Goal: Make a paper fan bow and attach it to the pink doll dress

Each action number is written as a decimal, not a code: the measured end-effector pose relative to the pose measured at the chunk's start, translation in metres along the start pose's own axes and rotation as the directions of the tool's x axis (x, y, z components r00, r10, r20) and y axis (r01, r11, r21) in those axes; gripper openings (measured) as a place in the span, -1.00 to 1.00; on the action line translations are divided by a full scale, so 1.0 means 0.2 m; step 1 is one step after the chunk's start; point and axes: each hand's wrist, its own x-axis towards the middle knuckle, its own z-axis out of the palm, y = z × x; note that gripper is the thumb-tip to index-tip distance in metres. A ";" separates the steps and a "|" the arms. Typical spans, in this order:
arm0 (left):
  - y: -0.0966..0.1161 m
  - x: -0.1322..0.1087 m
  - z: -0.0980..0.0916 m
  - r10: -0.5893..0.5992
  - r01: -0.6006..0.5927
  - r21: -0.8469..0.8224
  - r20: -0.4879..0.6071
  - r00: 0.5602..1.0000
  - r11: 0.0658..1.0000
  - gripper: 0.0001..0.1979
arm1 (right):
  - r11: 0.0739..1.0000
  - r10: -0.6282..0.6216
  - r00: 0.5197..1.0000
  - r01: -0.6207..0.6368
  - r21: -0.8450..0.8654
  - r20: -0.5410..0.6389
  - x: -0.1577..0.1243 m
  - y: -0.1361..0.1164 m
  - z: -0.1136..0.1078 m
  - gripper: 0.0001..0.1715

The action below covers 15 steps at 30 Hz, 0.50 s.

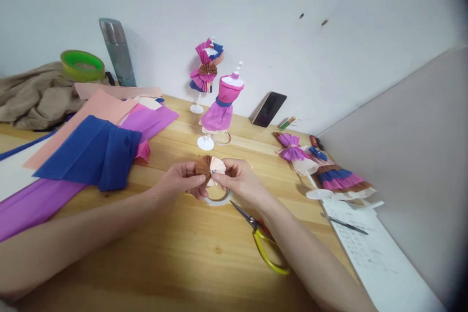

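Above the counter (175,263), the left hand (185,179) pinches the brown half of a pleated paper rosette (209,165), the right hand (239,179) its pale half, presumably keeping the folds fanned; yellow-handled scissors (255,225) lie beside, likely for ready reach.

My left hand (186,180) is bare, its fingers slim, and behind it the uncovered left forearm (91,229) broadens from a narrow wrist. Farthest back from that hand shows a pale greyish edge (6,304), too blurred for me to call a sleeve. My right hand (241,180) is bare too, the uncovered right forearm (310,248) behind it widening likewise.
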 end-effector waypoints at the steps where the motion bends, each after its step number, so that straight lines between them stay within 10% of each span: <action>1: 0.01 0.00 0.00 -0.002 0.002 -0.004 0.006 1.000 1.000 -0.68 | 1.000 -0.003 1.000 0.003 -0.004 -0.005 0.00 -0.01 0.00 -0.59; 7: 0.15 0.04 -0.02 0.064 -0.066 -0.012 -0.137 0.989 0.998 -0.73 | 0.995 -0.074 0.996 0.071 -0.064 -0.055 0.06 -0.09 -0.07 -0.67; 15: 0.54 0.29 -0.05 0.438 -0.360 0.257 -0.413 0.798 0.897 -0.82 | 0.903 -0.378 0.909 0.320 -0.288 -0.175 0.32 -0.25 -0.25 -0.78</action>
